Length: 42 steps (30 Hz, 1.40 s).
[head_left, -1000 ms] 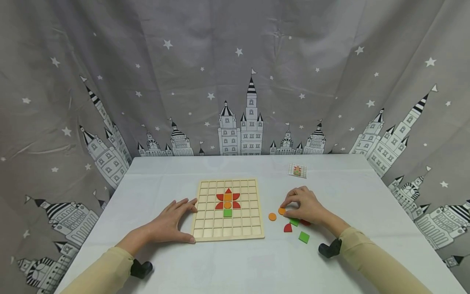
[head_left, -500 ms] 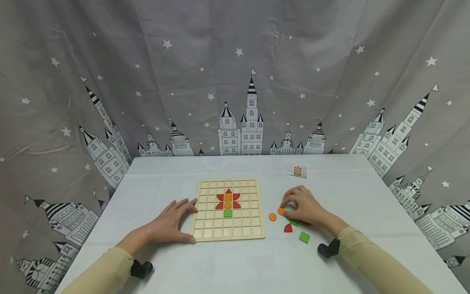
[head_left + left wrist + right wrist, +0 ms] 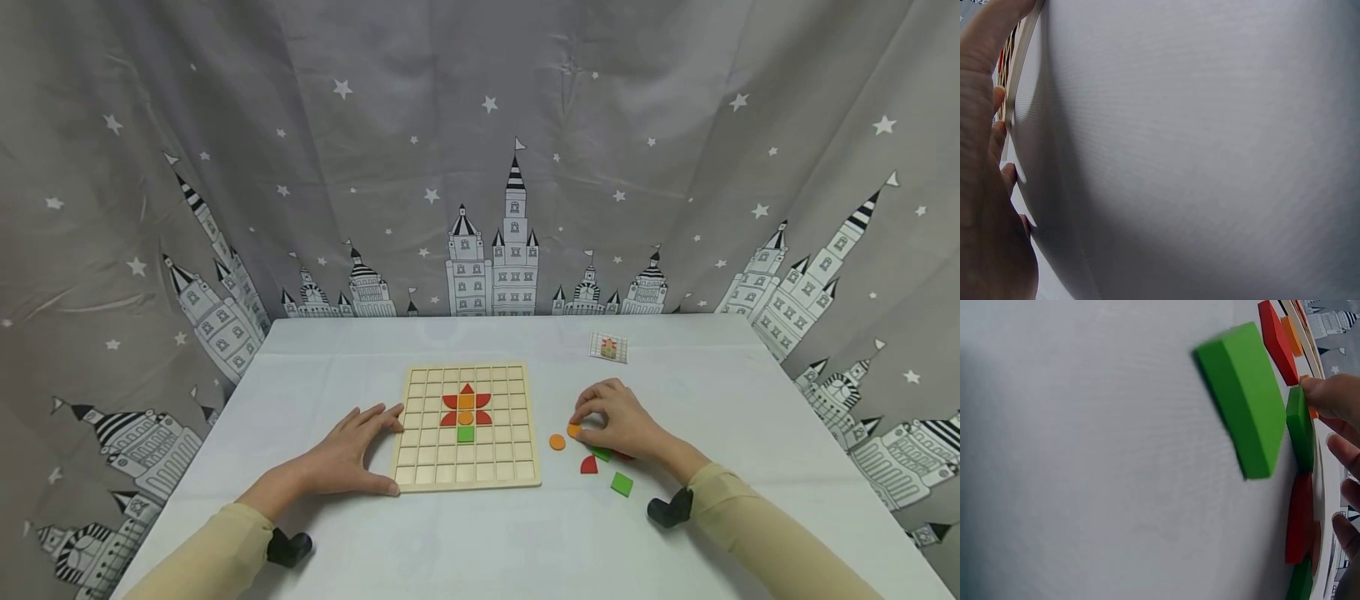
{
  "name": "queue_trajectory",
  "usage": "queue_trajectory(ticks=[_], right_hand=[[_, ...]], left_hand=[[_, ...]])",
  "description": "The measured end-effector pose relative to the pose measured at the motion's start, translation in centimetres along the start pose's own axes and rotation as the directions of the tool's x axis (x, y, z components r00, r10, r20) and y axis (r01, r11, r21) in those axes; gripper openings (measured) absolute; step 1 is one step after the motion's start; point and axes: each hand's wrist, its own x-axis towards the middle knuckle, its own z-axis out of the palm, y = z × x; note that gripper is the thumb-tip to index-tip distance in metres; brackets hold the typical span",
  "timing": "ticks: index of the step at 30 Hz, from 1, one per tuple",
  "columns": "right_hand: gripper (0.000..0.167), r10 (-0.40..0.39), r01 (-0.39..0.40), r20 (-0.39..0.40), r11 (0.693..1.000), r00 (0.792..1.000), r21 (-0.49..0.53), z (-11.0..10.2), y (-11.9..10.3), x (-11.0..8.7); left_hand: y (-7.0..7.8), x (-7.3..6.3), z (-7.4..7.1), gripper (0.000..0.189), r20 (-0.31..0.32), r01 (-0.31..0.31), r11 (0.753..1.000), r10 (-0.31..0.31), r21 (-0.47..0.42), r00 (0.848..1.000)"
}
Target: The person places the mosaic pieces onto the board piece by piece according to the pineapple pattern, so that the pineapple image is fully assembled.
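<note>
A wooden grid board lies on the table with red, orange and green pieces set in its middle. My left hand rests at the board's left side, fingers extended, fingertips and thumb touching its edge. Right of the board, my right hand pinches an orange disc between thumb and fingers, low over the table. Beside it lie another orange disc, a red quarter-round piece and a green square. A second green square and some red are partly hidden under the right hand.
A small printed card with a coloured pattern lies at the back right of the white table. Behind the table hangs a grey curtain with castles and stars. In the right wrist view, more red pieces stretch beneath the hand.
The right hand has shifted very slightly left with the orange disc between its fingers. The left hand and the board stay put.
</note>
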Motion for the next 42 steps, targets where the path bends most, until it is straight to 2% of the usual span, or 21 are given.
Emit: queue_trajectory(ticks=[6,13,20,25,35,42], right_hand=[[0.011,-0.030,0.028,-0.036,0.999,0.999,-0.044,0.1,-0.5,0.3],[0.015,-0.090,0.091,-0.098,0.996,0.991,0.012,0.4,-2.7,1.7],[0.010,-0.192,0.195,-0.075,0.980,0.979,0.037,2.1,-5.8,3.9],[0.010,-0.252,0.253,-0.053,0.967,0.966,0.025,3.6,-7.3,5.2],[0.012,-0.310,0.310,-0.006,0.951,0.951,0.006,5.4,-8.7,6.6],[0.013,-0.306,0.306,-0.008,0.952,0.952,-0.006,5.9,-9.3,6.9]], left_hand=[[-0.1,0.0,0.0,0.088,0.000,-0.004,1.000,0.004,-0.004,1.000],[-0.2,0.0,0.1,0.088,-0.005,-0.005,1.000,0.005,0.006,1.000],[-0.2,-0.1,0.1,0.089,0.003,0.014,1.000,-0.014,0.012,1.000],[-0.1,-0.2,-0.1,0.089,-0.005,0.000,1.000,0.000,0.004,1.000],[-0.3,0.0,0.0,0.089,-0.002,-0.011,1.000,0.011,0.002,1.000],[-0.3,-0.1,0.0,0.088,-0.003,-0.016,1.000,0.016,0.003,1.000]])
